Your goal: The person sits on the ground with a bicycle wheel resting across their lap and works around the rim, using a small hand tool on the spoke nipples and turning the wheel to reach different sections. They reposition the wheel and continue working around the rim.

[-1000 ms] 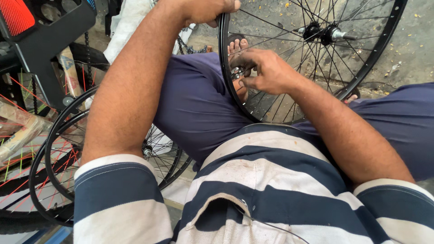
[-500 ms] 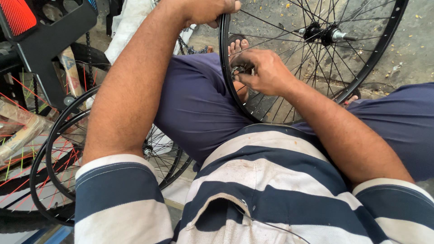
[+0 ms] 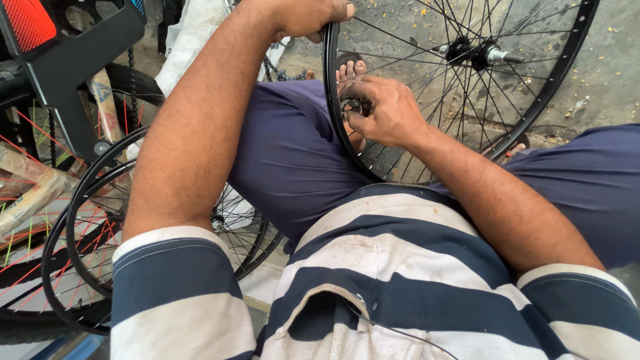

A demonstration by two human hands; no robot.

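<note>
A black bicycle wheel rim [image 3: 559,73] with thin spokes and a centre hub [image 3: 475,52] stands upright between my knees. My left hand [image 3: 313,15] grips the rim at its top left edge. My right hand [image 3: 383,110] is closed around a small dark metal tool [image 3: 353,105] pressed against the spokes at the rim's inner left side. Most of the tool is hidden by my fingers. My foot in a sandal [image 3: 349,70] shows through the spokes.
Several more spoked wheels [image 3: 93,220], some with red spokes, lie stacked at the left. A black frame with a red panel [image 3: 47,40] stands at the top left. Concrete ground [image 3: 613,60] with yellow flecks lies beyond the wheel.
My right hand has shifted slightly up and left along the rim with the tool. The left hand keeps its hold on the rim.
</note>
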